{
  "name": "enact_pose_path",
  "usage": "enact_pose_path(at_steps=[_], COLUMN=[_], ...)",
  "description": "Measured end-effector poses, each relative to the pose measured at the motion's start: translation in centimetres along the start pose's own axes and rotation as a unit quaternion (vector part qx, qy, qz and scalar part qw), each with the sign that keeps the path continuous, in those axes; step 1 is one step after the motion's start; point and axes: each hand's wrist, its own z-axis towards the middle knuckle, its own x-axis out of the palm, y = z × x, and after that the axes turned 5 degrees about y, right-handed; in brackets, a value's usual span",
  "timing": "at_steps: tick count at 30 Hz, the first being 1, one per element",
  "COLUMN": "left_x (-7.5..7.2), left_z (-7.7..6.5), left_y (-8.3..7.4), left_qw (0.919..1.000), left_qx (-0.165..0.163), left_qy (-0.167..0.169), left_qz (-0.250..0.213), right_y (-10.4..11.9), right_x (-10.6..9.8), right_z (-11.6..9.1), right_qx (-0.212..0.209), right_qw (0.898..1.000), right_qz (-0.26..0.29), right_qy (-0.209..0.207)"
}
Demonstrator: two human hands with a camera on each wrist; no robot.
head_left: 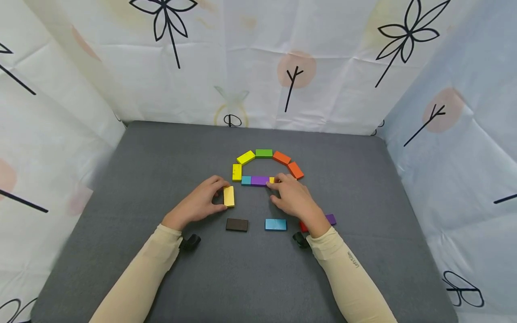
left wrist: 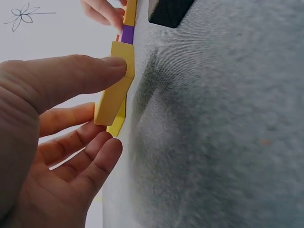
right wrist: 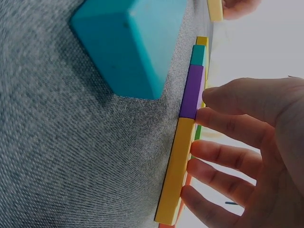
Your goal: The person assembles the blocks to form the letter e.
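Note:
My left hand (head_left: 198, 202) pinches a pale yellow wooden block (head_left: 229, 196) between thumb and fingers, just in front of the left end of a block outline. That outline's front row has a small teal block (head_left: 246, 181), a purple block (head_left: 259, 181) and an orange-yellow block (right wrist: 175, 171). My right hand (head_left: 296, 197) rests its extended fingertips along this row, hiding part of the orange-yellow block from the head view. Behind the row curves an arch: yellow blocks (head_left: 237, 172) at left, a green block (head_left: 264, 153) at the top, orange blocks (head_left: 295, 170) at right.
Nearer me on the grey table (head_left: 242, 278) lie a dark brown block (head_left: 237, 224) and a blue block (head_left: 276, 224). A red block (head_left: 303, 227) and another purple block (head_left: 331, 219) are partly covered by my right wrist. Patterned white cloth (head_left: 339, 89) hangs around the table.

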Motion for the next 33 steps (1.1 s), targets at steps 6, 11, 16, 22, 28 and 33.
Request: enact_pose_path(at_steps=[6, 11, 16, 22, 28, 33], left_x=[0.0, 0.3, 0.6, 0.5, 0.5, 0.6], left_z=[1.5, 2.3, 2.9, 3.3, 3.5, 3.6], left_y=[-0.2, -0.1, 0.1, 0.0, -0.1, -0.1], left_qw=[1.0, 0.9998, 0.9995, 0.9996, 0.9992, 0.9993], left_qx=[0.003, 0.006, -0.001, -0.003, 0.008, 0.004], left_qy=[-0.003, -0.011, -0.015, -0.015, -0.017, -0.015], left_qz=[-0.004, 0.018, 0.027, 0.026, 0.036, 0.034], right_y=[0.0, 0.1, 0.1, 0.0, 0.0, 0.0], right_x=[-0.2, -0.2, -0.1, -0.2, -0.2, -0.2], right_z=[-0.3, -0.2, -0.1, -0.1, -0.1, 0.0], right_qx=[0.003, 0.001, 0.0, -0.001, -0.001, 0.0], right_qw=[1.0, 1.0, 1.0, 1.0, 1.0, 1.0], right_qz=[-0.001, 0.001, 0.002, 0.001, 0.001, 0.002], right_qy=[-0.001, 0.002, 0.0, -0.001, 0.0, 0.001])
